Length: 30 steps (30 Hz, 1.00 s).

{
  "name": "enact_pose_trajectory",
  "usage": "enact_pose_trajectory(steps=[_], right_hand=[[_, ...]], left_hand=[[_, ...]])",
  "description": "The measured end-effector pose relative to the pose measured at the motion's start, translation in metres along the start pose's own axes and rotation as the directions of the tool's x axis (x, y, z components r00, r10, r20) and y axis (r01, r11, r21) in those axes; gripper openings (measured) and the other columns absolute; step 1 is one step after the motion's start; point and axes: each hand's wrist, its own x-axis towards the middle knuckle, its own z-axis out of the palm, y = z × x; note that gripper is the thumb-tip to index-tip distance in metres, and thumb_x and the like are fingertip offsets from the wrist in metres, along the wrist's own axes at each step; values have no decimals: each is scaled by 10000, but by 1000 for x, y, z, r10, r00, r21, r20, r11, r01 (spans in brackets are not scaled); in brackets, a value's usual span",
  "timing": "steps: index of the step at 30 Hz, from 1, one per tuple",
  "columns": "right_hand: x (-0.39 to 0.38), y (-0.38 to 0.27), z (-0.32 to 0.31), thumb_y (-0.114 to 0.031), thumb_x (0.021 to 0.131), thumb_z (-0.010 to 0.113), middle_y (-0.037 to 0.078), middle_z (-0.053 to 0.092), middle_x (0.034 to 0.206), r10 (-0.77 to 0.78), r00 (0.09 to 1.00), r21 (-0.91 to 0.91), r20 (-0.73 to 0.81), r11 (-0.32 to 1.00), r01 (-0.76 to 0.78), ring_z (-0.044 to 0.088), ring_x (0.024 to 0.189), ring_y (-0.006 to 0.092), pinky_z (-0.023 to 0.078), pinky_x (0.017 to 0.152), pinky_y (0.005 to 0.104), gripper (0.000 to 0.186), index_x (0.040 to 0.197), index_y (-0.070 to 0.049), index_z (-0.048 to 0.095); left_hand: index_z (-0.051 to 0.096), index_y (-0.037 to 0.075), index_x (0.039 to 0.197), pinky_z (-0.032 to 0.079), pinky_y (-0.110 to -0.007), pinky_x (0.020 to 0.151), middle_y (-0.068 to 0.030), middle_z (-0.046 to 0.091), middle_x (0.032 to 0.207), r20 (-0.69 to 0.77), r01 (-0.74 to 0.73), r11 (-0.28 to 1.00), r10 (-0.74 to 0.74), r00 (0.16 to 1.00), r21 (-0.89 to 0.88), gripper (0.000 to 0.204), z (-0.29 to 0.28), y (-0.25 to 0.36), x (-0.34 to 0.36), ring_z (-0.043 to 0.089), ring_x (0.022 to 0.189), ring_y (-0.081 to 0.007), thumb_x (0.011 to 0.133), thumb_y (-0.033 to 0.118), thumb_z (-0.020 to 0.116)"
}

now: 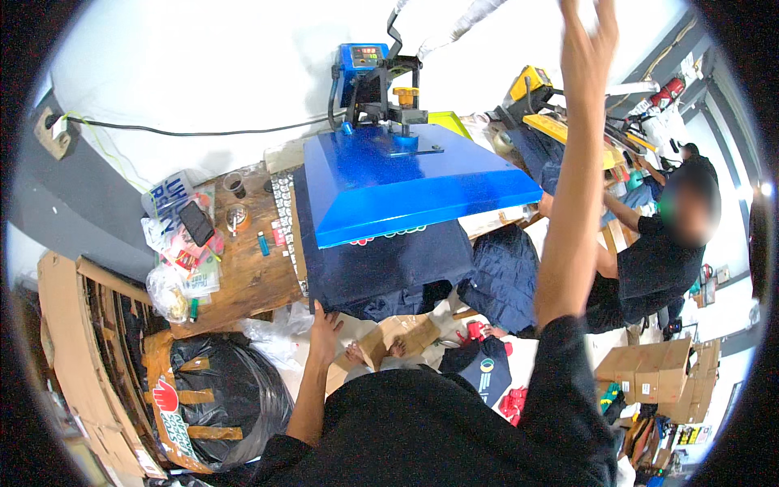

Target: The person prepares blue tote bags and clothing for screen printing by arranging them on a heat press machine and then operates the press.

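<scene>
A heat press with a blue upper plate [414, 174] stands in front of me on the table. Its plate sits above a dark navy garment [389, 268], with a gap showing part of a coloured print. My left hand [326, 331] is at the garment's near left corner, its fingers apart and touching the edge. Up at the top right my right hand [588, 36] is raised with the fingers spread; the fingertips are cut off by the picture's edge. Nothing shows in it.
Left on the wooden table [264, 288] are a phone [195, 223], cups and a small blue lighter [263, 243]. A black wrapped bundle [235, 398] stands below. At right, a co-worker [661, 268] in black works beside a yellow machine [529, 84]; cardboard boxes [649, 369] are behind.
</scene>
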Motion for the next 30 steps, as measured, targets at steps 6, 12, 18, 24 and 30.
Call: enact_pose_trajectory(steps=[6,12,18,24,30], right_hand=[[-438,81,-113,-411,1004,407,202,544,1258,956,263,-101,131,276,-956,513,1117,252,398,958,366,580,1306,80,475],[-537,-27,-92,-500,945,525,41,645,1117,680,-506,-24,531,-585,-811,556,947,126,430,818,274,513,1151,-46,647],[-612,-14,-161,-359,945,579,-49,426,691,936,-206,-115,287,-179,-977,404,638,83,379,574,272,352,724,-105,478],[-706,-165,-404,-323,941,585,-31,477,680,839,-519,-120,-165,-540,-833,406,625,77,345,568,251,317,759,-64,566],[-699,-367,-583,-293,943,605,-70,369,646,679,-529,71,-509,-580,-812,328,614,52,280,535,250,343,680,-127,460]], left_hand=[[311,77,1452,310,-407,1061,-51,374,1459,107,-76,970,52,993,232,709,2,-7,8,396,1272,-234,962,581,400],[481,-42,1257,385,-320,945,-117,540,1178,-353,44,870,153,923,491,714,5,16,-18,498,1051,-209,925,590,496],[521,-38,790,413,-338,734,-53,488,781,-200,-156,808,319,926,568,581,25,-29,-93,458,789,-163,977,509,462],[423,-71,607,327,-410,530,-66,425,546,82,-119,329,125,989,937,650,-8,-89,-113,398,552,-159,974,461,491],[327,-61,624,254,-398,499,-5,323,540,539,-510,173,-273,797,842,634,65,-154,-122,315,546,-118,990,438,470]])
